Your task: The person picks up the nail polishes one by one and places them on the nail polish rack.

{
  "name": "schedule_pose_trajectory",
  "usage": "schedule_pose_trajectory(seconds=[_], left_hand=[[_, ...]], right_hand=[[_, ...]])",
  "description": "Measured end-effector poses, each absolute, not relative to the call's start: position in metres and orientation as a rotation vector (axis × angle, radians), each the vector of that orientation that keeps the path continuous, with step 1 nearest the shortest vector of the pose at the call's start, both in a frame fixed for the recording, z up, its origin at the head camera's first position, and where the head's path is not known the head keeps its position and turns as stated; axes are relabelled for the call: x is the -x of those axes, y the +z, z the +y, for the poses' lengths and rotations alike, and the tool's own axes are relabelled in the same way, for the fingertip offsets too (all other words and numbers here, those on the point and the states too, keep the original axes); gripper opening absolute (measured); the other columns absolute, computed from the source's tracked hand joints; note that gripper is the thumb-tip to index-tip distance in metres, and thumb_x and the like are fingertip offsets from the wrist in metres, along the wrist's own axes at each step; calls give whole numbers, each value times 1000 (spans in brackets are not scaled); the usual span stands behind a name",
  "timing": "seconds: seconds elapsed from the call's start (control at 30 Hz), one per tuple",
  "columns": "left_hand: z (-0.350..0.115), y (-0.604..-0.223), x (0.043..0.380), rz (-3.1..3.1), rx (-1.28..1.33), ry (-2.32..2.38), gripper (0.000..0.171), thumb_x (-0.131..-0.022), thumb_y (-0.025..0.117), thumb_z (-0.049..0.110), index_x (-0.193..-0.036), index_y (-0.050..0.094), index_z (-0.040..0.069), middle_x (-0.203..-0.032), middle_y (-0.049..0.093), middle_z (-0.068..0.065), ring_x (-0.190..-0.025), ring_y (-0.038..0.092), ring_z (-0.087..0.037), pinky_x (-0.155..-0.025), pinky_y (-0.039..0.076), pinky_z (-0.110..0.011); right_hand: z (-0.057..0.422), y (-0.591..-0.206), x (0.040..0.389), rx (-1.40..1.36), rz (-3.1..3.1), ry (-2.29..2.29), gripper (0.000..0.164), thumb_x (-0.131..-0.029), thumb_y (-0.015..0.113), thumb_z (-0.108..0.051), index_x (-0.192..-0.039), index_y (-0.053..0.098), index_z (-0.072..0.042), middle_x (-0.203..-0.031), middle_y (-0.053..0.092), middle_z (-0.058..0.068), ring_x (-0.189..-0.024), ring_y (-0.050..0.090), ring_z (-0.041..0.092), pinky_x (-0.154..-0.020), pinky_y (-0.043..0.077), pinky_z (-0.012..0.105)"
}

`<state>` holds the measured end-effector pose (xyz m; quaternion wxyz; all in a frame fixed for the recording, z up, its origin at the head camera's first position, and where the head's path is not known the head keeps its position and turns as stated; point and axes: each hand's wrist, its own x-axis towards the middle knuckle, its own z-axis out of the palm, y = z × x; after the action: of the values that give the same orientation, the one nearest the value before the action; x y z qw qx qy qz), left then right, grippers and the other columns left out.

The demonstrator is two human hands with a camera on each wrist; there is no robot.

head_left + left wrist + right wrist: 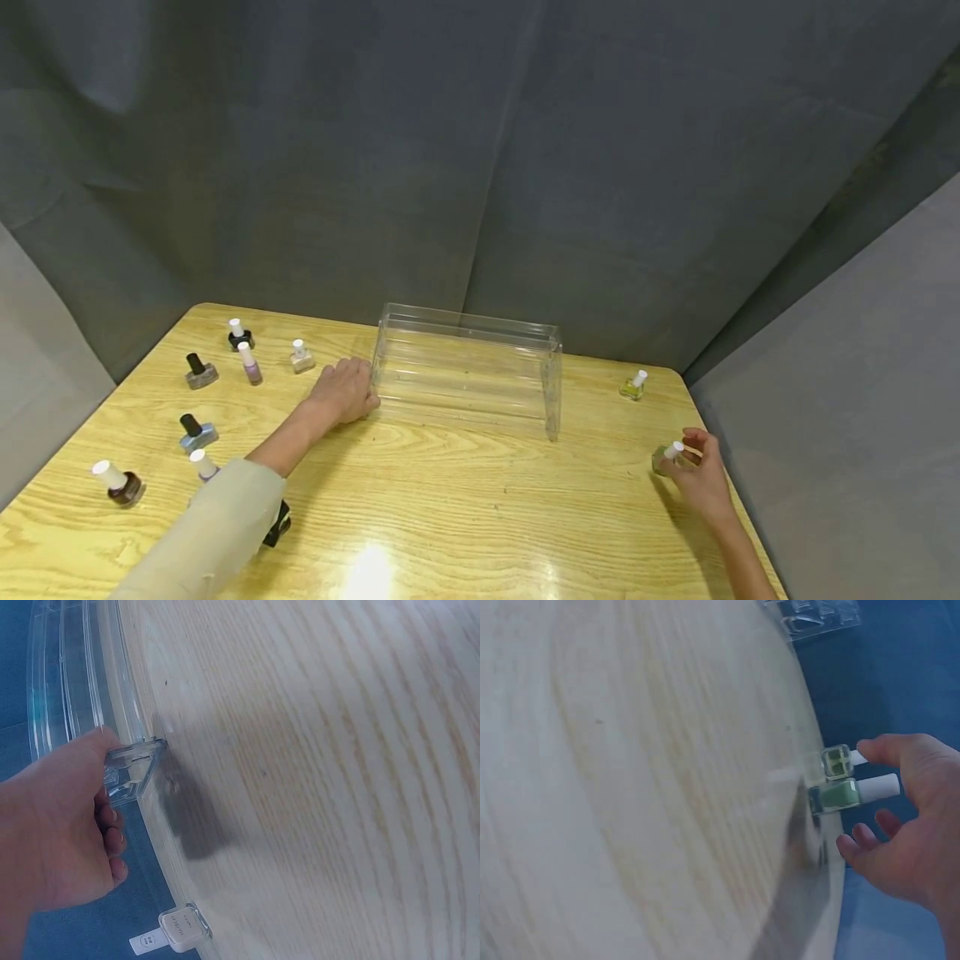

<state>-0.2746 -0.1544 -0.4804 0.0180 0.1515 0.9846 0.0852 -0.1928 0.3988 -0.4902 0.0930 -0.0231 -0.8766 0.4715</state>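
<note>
At the back of the table stands a clear plastic rack (468, 321) with stepped tiers. My left hand (341, 392) grips its left end; in the left wrist view the thumb and curled fingers close round the clear end panel (129, 754). Far to the right, my right hand (703, 479) surrounds a green nail polish bottle (840, 795) with a white cap, which stands on the table. Thumb and fingers are spread apart on either side of its cap (879, 786). Behind it stands a yellow-green nail polish bottle (631, 389), its white cap partly covered by the thumb in the right wrist view.
Several nail polish bottles stand on the left side, among them a blue one (199, 437), a dark brown one (126, 490), a purple one (253, 372) and a cream one (302, 362). The left sleeve (217, 525) partly hides others. Grey curtains (480, 167) border the table (480, 500).
</note>
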Motion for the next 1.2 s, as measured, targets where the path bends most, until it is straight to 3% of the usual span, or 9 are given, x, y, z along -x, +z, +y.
schedule_pose_trajectory(seconds=[0.1, 0.23, 0.8, 1.2], left_hand=[[-154, -480, 274, 3066, -469, 286, 25, -85, 56, 26, -93, 45, 5, -87, 44, -6, -81, 38, -25, -67, 33, -38], [-154, -482, 275, 3072, -470, 296, 24, -85, 56, 26, -92, 45, 6, -87, 44, -6, -81, 38, -25, -67, 33, -38], [-153, -481, 274, 3071, -476, 302, 26, -85, 55, 26, -96, 47, 4, -88, 45, -7, -81, 39, -26, -68, 36, -40], [-153, -480, 273, 3076, -490, 292, 27, -85, 55, 27, -97, 47, 3, -87, 44, -7, -80, 39, -25, -67, 36, -39]], right_hand=[[396, -496, 193, 126, -2599, 1418, 65, -84, 64, -3, -132, 21, 4, -123, 28, 22, -108, 39, 34, -71, 40, 10], [394, -502, 194, 187, -2615, 1387, 60, -86, 63, -5, -131, 24, 3, -122, 32, 18, -106, 43, 32, -66, 43, 13], [392, -510, 195, 353, -2621, 1239, 52, -87, 63, -18, -127, 34, -3, -125, 42, 14, -111, 47, 29, -65, 41, 10], [385, -501, 198, 238, -2594, 1197, 46, -88, 58, -6, -129, 38, -7, -118, 46, 12, -103, 49, 25, -65, 44, 10]])
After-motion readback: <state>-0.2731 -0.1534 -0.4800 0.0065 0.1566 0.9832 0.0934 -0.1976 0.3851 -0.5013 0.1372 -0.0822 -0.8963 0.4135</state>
